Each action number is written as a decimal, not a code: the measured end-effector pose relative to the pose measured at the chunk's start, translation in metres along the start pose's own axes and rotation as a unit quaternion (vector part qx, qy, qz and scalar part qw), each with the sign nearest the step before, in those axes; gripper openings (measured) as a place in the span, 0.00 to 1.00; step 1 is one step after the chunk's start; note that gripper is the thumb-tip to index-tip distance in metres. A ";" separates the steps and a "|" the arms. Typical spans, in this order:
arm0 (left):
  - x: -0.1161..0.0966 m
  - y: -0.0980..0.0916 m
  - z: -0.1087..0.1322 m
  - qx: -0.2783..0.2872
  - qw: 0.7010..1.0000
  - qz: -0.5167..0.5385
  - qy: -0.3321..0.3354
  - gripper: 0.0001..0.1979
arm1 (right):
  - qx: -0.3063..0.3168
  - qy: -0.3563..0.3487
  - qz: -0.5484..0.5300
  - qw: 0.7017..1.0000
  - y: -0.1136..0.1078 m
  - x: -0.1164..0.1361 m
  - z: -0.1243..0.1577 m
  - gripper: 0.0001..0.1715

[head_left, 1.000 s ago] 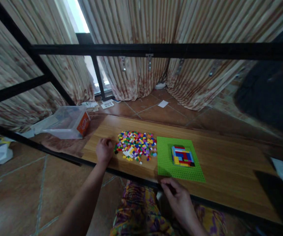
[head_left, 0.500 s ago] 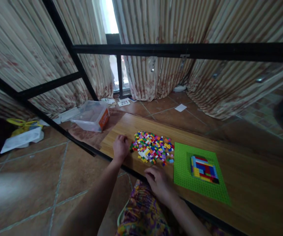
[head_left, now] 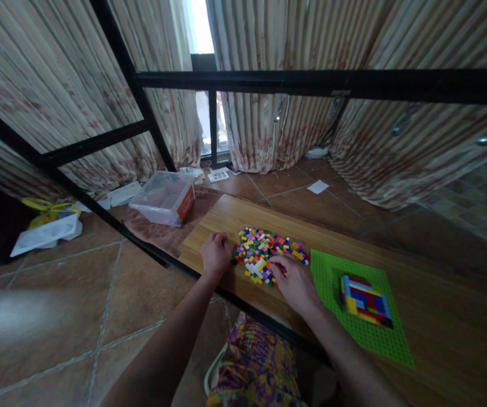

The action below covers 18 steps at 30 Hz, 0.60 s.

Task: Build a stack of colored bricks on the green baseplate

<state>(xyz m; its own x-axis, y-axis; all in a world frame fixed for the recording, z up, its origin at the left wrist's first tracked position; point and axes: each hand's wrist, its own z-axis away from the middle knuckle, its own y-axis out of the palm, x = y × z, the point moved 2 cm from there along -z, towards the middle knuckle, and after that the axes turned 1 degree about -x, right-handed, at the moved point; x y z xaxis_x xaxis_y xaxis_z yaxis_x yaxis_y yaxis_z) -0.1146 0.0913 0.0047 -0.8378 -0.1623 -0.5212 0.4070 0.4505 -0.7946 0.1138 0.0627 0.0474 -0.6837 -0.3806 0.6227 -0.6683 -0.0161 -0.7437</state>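
A loose pile of small toy building bricks (head_left: 260, 249) in many colours lies on the wooden table. At its left edge my left hand (head_left: 217, 254) rests on the tabletop, fingers curled in; anything inside them is hidden. My right hand (head_left: 296, 282) reaches over the right part of the pile, thumb and index finger apart, the tips at the bricks. No brick shows clearly in its grasp. To the right lies a green studded baseplate (head_left: 326, 305), bearing a low block structure (head_left: 366, 302) of red, blue, yellow, black and light blue bricks, slightly blurred.
The wooden table (head_left: 451, 316) has a dark front edge close to my lap. A clear plastic box (head_left: 159, 198) with an orange label stands beyond its left end. Black metal bars (head_left: 269, 79) cross ahead, with striped curtains (head_left: 311, 124) behind. White trays (head_left: 46, 234) lie on the tiled floor.
My right hand has moved from the table's front edge forward onto the brick pile. My left hand stays beside the pile. The view has shifted slightly, moving the scene right.
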 end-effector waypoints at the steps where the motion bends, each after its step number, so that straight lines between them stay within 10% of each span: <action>1: 0.000 0.000 0.000 -0.001 1.000 0.001 -0.001 0.12 | -0.009 -0.001 0.016 1.000 0.001 0.001 -0.010 0.12; 10: 0.000 0.000 0.000 -0.001 1.000 0.003 -0.001 0.11 | -0.015 -0.045 0.132 0.990 0.033 0.001 -0.084 0.20; 18: -0.003 -0.002 0.000 -0.003 1.000 0.008 -0.005 0.12 | 0.043 -0.084 0.133 0.987 0.052 0.002 -0.081 0.19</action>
<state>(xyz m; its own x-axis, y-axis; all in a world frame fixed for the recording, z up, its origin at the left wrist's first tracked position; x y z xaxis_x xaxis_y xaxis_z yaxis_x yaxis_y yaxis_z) -0.1124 0.0906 0.0076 -0.8280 -0.1639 -0.5363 0.4179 0.4574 -0.7850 0.0541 0.1359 0.0299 -0.7678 -0.5304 0.3594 -0.4403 0.0292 -0.8974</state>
